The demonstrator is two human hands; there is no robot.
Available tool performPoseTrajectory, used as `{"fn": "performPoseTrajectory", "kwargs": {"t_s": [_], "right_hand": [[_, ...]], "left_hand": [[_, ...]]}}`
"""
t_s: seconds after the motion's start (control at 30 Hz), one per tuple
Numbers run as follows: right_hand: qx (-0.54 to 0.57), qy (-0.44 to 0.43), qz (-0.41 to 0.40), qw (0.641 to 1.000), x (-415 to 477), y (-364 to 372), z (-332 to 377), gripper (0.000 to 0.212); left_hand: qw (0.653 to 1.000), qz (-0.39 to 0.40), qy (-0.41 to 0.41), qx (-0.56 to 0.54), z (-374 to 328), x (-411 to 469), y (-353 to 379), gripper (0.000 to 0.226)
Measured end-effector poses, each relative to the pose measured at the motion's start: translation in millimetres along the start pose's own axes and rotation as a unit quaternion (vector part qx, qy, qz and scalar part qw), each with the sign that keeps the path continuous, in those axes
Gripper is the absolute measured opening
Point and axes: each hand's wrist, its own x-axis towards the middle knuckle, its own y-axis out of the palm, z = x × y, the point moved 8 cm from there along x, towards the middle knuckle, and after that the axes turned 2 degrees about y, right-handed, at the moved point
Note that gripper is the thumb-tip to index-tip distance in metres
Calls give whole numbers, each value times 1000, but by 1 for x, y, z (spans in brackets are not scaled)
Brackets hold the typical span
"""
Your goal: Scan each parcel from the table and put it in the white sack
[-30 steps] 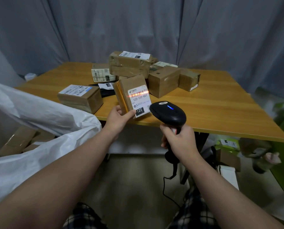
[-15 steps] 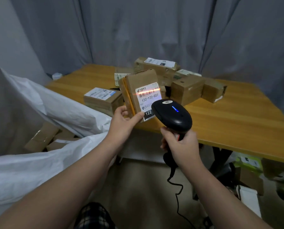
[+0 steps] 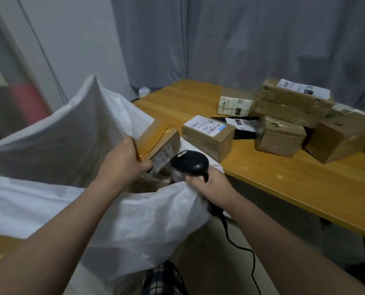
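From the head camera, the left hand (image 3: 122,162) is the one that matters here: it grips the near end of a brown cardboard parcel (image 3: 158,141) and holds it in the air above the open mouth of the white sack (image 3: 71,133). The parcel runs away from the fingers, its long axis slanting up and off toward the edge of the table (image 3: 283,177), so the free end points at the table while the sack's opening lies just below and a little nearer the person. The drop, as I judge it, calls for tipping that far end down and letting go. The back of the hand faces the camera, so most fingers are hidden, but the thumb is clamped near the label. The parcel is a small oblong box, glossy tape across its upper face, and a white printed label, blurred, on the side turned toward the scanner (image 3: 190,162). The right hand (image 3: 211,188) is curled round the black scanner's handle, right beside the sack's rim; I cannot tell whether it also pinches the cloth. Other boxes (image 3: 209,135) remain on the table, well apart from both hands.
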Motion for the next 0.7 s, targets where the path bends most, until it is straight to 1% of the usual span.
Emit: {"fn": "performPoseTrajectory", "kwargs": {"t_s": [0.07, 0.13, 0.17, 0.2, 0.23, 0.3, 0.37, 0.43, 0.47, 0.53, 0.6, 0.63, 0.67, 0.7], "right_hand": [[-46, 19, 67, 997, -6, 18, -11, 10], [-108, 28, 124, 986, -24, 32, -24, 15], [-128, 27, 126, 983, -30, 34, -30, 18], [-133, 20, 108, 985, -35, 32, -32, 18], [-115, 22, 72, 991, -39, 27, -35, 18], [-15, 53, -19, 998, -43, 10, -40, 12], [65, 75, -88, 991, -42, -2, -39, 10], [105, 64, -117, 985, -34, -10, -22, 9], [127, 54, -126, 982, -28, -14, -7, 11], [200, 28, -156, 967, -16, -27, 25, 9], [298, 7, -191, 935, -11, -37, 52, 8], [333, 3, -201, 921, -11, -40, 57, 15], [347, 17, -198, 917, -13, -37, 54, 24], [343, 33, -187, 920, -18, -33, 46, 26]], "left_hand": [[999, 0, -2, 43, 6, 4, -3, 51], [997, 4, 10, 79, 8, 7, -8, 56], [995, 9, 18, 99, 7, 7, -10, 57], [992, 15, 24, 120, 7, 5, -12, 58], [989, 23, 25, 143, 7, 3, -12, 58], [976, 42, 13, 211, 11, -2, -11, 63], [957, 83, -18, 277, 21, -7, -7, 70], [947, 129, -48, 289, 31, -8, -2, 73], [949, 140, -55, 278, 31, -7, -2, 74], [962, 121, -33, 244, 22, -1, -13, 71], [975, 56, 6, 213, 4, 10, -38, 60], [979, 27, 19, 201, -4, 14, -50, 56], [981, 11, 26, 194, -10, 17, -59, 54], [981, 5, 29, 190, -13, 19, -64, 53]]}}
